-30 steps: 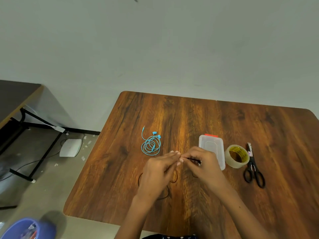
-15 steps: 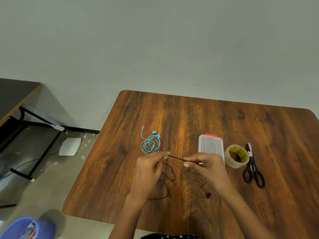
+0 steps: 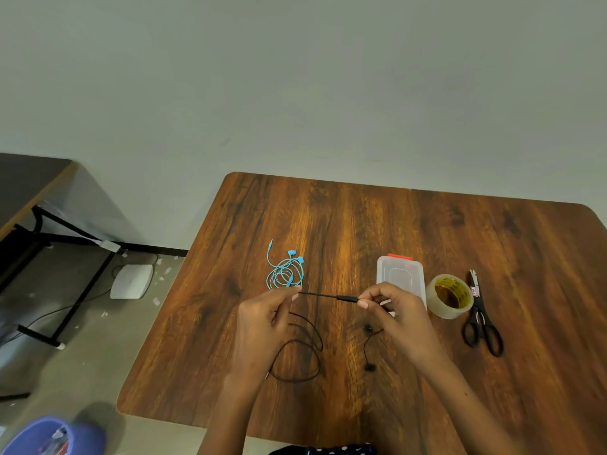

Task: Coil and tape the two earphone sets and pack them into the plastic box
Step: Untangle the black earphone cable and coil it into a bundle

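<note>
**Black earphone cord stretched between two pinching hands**

The left hand (image 3: 262, 320) pinches the black earphone cord (image 3: 325, 295) between thumb and fingertips, its other fingers loosely curled beneath. The right hand (image 3: 399, 315) pinches the same cord at the end of a thicker black inline piece, thumb and forefinger closed on it and the remaining fingers curled in. Between the two pinches the cord runs taut and nearly level above the wooden table (image 3: 361, 218).

From the left hand the rest of the cord drops in loose loops onto the table, lying open and uncoiled. From under the right hand two short strands hang down, each ending in a black earbud; whether the buds rest on the table or hang just above it cannot be told.

The blue earphones (image 3: 285, 274) lie on the table just beyond the left hand, loosely coiled, with the plug end and both buds sticking out toward the far side. The plastic box (image 3: 399, 274), clear with an orange-red clasp at its far edge, lies lid-on just beyond the right hand. Beside it to the right sits a roll of clear tape (image 3: 450, 296); its yellow core carries dark printing too small to read. Black-handled scissors (image 3: 480, 315) lie just right of the roll, with a small label near the pivot that is not legible.
</note>
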`<control>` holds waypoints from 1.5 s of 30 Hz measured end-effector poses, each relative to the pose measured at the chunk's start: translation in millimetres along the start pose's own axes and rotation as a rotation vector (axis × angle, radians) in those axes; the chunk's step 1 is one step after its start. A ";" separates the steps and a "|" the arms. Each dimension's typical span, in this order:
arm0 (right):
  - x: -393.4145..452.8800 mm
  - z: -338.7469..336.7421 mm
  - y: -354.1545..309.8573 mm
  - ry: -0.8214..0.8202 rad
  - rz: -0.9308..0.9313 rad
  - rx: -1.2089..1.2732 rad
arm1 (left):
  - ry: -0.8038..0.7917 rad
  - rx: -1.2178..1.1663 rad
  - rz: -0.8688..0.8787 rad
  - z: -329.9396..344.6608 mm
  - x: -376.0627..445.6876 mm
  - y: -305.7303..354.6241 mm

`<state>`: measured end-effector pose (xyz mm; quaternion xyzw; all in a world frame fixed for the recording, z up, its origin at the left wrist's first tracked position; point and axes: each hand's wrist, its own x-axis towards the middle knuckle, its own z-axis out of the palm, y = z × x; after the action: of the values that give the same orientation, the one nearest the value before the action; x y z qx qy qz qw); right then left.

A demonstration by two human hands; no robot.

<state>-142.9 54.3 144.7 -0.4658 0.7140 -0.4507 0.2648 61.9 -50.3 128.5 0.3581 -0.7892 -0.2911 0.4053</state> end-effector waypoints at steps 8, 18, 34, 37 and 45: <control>0.2 10.0 -3.5 -0.047 -0.058 -0.134 | -0.162 0.112 0.044 5.8 3.1 11.3; -0.3 15.7 -16.3 -0.060 -0.064 -0.037 | -0.297 -0.018 0.105 24.4 10.4 27.2; 9.8 7.2 -12.2 -0.101 -0.089 -0.138 | -0.395 0.074 0.138 21.0 18.2 25.2; 14.5 4.8 -12.4 -0.209 -0.098 -0.137 | -0.401 0.066 0.140 20.5 19.0 22.6; 21.2 6.9 -9.2 -0.359 -0.191 -0.213 | -0.354 0.010 0.103 18.7 18.6 14.6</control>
<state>-142.5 30.9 150.7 -0.6292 0.6518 -0.3056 0.2929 33.5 -53.7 138.1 0.2625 -0.8668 -0.3246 0.2726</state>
